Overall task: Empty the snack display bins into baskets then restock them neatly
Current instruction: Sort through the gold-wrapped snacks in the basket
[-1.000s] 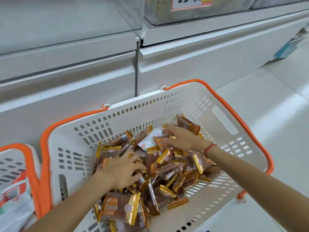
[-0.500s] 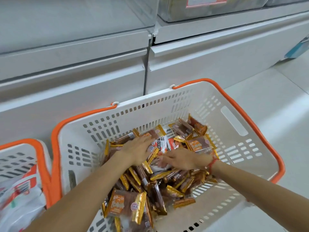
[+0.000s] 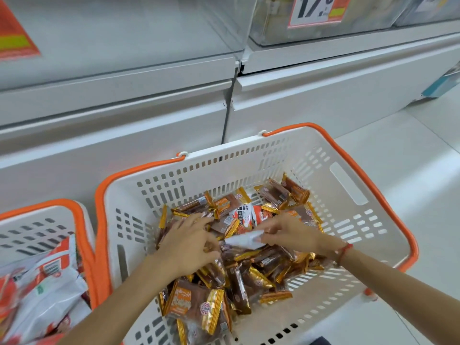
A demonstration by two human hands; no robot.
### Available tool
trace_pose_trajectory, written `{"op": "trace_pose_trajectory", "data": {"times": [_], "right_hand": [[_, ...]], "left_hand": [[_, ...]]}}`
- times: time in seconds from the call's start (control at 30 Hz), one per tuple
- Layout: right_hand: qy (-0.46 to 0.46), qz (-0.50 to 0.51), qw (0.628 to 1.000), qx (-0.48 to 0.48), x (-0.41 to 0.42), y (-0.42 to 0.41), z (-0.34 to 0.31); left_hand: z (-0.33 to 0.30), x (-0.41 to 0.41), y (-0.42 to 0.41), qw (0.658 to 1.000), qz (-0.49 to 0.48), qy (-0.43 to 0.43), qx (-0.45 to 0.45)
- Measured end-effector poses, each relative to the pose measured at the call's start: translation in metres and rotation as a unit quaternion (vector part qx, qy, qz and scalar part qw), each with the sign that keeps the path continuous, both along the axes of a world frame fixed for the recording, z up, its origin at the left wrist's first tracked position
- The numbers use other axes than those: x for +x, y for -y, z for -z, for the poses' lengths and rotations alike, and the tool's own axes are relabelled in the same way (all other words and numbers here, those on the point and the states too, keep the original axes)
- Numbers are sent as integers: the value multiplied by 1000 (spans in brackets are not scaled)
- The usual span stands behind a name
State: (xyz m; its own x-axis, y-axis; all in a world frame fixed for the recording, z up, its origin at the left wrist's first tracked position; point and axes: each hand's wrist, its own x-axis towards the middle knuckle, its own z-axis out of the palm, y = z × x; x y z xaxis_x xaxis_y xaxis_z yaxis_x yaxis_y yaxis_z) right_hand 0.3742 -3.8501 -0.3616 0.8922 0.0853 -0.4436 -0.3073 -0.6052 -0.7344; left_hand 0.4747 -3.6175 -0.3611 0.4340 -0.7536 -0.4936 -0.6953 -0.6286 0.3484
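Head view: basket [image 3: 348, 185] on floor held brown-and-gold snack packets [image 3: 249, 277]. Right hand [image 3: 291, 235] pinched a white packet [image 3: 245, 240], long axis running left-right toward the left hand [image 3: 189, 242], which lay just beside it, fingers spread on the pile, holding nothing.

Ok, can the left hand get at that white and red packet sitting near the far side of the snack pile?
Probably yes: the left hand lies just short of the white and red packet, which sits uncovered on top of the pile.
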Motion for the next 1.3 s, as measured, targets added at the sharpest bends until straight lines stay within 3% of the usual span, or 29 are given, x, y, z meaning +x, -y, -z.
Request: {"op": "trace_pose_trajectory", "data": {"times": [0.07,0.13,0.17,0.27,0.33,0.37,0.43,0.5,0.73,0.83,0.97,1.13,1.23,1.3], "right_hand": [[41,102,990,83,-6,-4,-15],[63,165,971,160,5,-11,-24],[61,168,965,189,13,-17,-34],[-2,181,946,268,38,-15,-31],[-11,214,962,170,55,-6,-9],[-11,211,977,44,62,0,8],[-67,115,974,-183,68,4,45],[-111,3,948,-297,69,-1,75],[-112,16,949,-294,76,7,94],[-81,-1,948,-308,71,6,88],[83,29,955,-282,49,14,60],[136,100,985,-29,14,11,-15],[180,180,961,107,13,-9,-68],[204,227,939,160,21,-23,-90]], "left_hand": [[-9,-5,0,986,-84,-83,-120],[-21,-10,5,921,-198,-209,-262],[-23,-9,7,889,-250,-222,-313],[-19,1,7,849,-368,-114,-361],[-16,6,2,833,-411,-86,-362],[-15,6,-1,832,-420,-74,-356],[-16,3,-4,834,-428,-59,-344],[-13,-1,-3,824,-448,-64,-342],[-9,0,4,732,-542,-223,-347],[-14,2,0,751,-512,-237,-342],[-23,4,-11,807,-450,-207,-321],[-36,8,-12,863,-373,-174,-292],[-50,3,4,877,-331,-205,-282],[-65,-5,15,861,-322,-268,-289]]}}
